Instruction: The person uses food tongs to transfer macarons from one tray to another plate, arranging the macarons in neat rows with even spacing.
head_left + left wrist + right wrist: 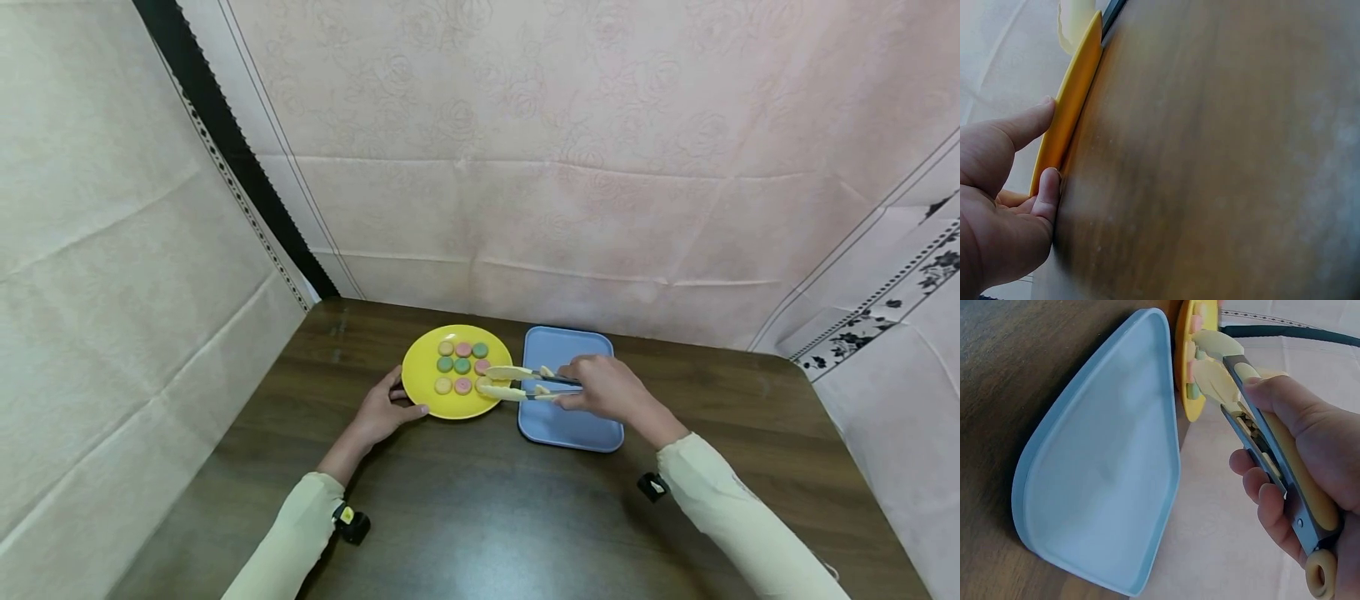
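My left hand (381,414) holds the left rim of a round yellow plate (420,393); in the left wrist view its thumb and fingers (1049,194) touch the plate's edge. Small round macaron-like pieces (461,365) in pink, green and cream sit in rows on the plate. My right hand (597,386) grips metal kitchen tongs (551,383) with cream-coloured tips and handle. The spread tips reach over the plate's right side, at a cream piece (482,384) in the front row, which they partly hide.
A blue rectangular tray (572,429) stands just right of the plate, beneath the tongs and right hand. Both lie near the far edge of the dark wooden table (465,508). Pale patterned cloth (562,225) hangs behind and at the sides.
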Motion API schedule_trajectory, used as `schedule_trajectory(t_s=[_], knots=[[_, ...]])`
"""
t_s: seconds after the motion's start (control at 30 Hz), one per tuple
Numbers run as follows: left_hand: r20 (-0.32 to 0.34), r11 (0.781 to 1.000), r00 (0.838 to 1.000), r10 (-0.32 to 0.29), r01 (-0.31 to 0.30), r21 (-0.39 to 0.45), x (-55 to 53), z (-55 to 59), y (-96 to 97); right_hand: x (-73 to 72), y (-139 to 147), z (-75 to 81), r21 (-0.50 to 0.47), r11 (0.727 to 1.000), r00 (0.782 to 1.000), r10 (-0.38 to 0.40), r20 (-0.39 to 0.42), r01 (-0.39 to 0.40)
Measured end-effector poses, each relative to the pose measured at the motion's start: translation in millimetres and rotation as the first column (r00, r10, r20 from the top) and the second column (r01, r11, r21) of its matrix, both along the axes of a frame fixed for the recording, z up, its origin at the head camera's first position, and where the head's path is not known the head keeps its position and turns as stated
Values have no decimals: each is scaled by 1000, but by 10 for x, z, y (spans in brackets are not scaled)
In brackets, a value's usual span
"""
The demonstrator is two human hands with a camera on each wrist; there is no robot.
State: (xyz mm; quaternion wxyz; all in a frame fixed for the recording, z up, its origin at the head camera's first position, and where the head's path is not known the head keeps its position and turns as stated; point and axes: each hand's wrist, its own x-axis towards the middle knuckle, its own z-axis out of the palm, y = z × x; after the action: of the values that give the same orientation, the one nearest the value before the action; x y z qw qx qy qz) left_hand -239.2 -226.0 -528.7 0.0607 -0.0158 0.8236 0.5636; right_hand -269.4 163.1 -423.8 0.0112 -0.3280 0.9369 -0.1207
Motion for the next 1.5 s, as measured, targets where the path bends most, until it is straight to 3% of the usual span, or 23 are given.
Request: schedule_trajectory(t_s=[0.2, 0.33, 0.53, 0.77, 1.07, 1.27, 1.5], knots=[[3, 1000, 1000, 1, -1, -5, 0, 23, 12, 92, 214, 53, -80, 996, 998, -38, -49, 34], [8, 1000, 1000, 0, 0, -13, -4, 19, 1, 199, 397, 74, -168, 982, 992, -103, -71, 90], [7, 1000, 1000, -3, 3, -12, 0, 9, -20, 369, 674, 42, -274, 943, 962, -234, -140, 190], [8, 1000, 1000, 0, 1, -24, 1, -2, -36, 510, 960, -44, -373, 869, 897, -408, -172, 324], [11, 999, 1000, 2, -1, -34, -10, 8, -25, 568, 1349, -214, -482, 724, 771, -621, -144, 493], [9, 999, 1000, -7, 7, -42, -10, 14, -12, 583, 1607, -373, -453, 677, 733, -676, -72, 580], [4, 999, 1000, -11, 12, -34, -10, 4, -4, 593, 1808, -577, -392, 607, 669, -742, 32, 692]])
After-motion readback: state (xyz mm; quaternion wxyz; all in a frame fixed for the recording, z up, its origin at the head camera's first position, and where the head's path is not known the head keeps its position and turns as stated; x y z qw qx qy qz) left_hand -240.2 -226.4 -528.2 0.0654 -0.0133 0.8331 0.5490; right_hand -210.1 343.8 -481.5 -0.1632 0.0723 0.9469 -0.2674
